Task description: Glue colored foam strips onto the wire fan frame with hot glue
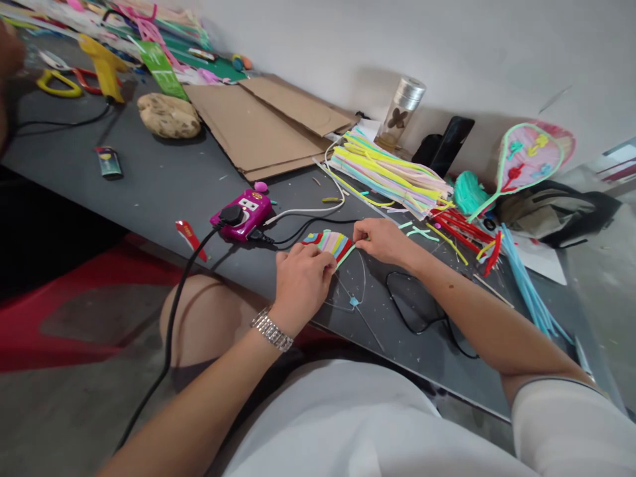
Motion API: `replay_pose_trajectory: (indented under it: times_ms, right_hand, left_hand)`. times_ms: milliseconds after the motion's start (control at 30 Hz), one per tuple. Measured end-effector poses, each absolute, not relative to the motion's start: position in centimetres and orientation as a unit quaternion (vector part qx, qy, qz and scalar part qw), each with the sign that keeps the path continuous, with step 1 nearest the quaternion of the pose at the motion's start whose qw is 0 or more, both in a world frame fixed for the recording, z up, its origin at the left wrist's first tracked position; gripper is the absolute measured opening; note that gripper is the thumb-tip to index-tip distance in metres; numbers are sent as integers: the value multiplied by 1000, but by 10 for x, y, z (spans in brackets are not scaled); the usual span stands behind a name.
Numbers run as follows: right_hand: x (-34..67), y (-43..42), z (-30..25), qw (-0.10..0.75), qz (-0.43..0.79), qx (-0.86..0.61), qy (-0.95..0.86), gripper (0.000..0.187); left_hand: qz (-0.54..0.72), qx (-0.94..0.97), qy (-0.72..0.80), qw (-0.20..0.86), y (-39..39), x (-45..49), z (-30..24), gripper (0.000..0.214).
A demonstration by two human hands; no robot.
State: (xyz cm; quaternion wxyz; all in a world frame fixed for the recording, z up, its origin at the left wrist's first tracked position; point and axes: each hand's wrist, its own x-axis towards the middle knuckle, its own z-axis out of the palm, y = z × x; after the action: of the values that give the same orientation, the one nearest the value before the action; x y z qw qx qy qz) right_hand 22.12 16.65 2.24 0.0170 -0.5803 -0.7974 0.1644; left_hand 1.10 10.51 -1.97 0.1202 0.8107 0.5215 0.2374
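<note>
A small panel of striped pipe cleaners (328, 241) in red, yellow, blue and pink lies at the table's front edge. My left hand (304, 278), with a metal watch on its wrist, holds its near side, fingers curled over it. At the panel's right edge runs a light green pipe cleaner (346, 257), and my right hand (380, 240) pinches its upper end. My fingers hide part of the panel. Just below, a thin wire frame (364, 281) with a light blue knot (354, 301) rests on the table.
A purple power adapter (243, 215) with black cables sits to the left. Bundled pipe cleaners (387, 172), a glass bottle (400, 112) and cardboard sheets (268, 126) are behind. A yellow glue gun (103, 66) stands far left, near another person's hand (10, 53). A pink fan-shaped piece (530, 156) leans right.
</note>
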Motion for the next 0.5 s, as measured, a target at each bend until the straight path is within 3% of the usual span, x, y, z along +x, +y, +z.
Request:
replay_pose_trajectory:
  times_ms: [500]
  right_hand:
    - [210, 184, 31, -38, 161, -558, -813, 20]
  left_hand:
    - [186, 820, 522, 145, 110, 9, -10, 19]
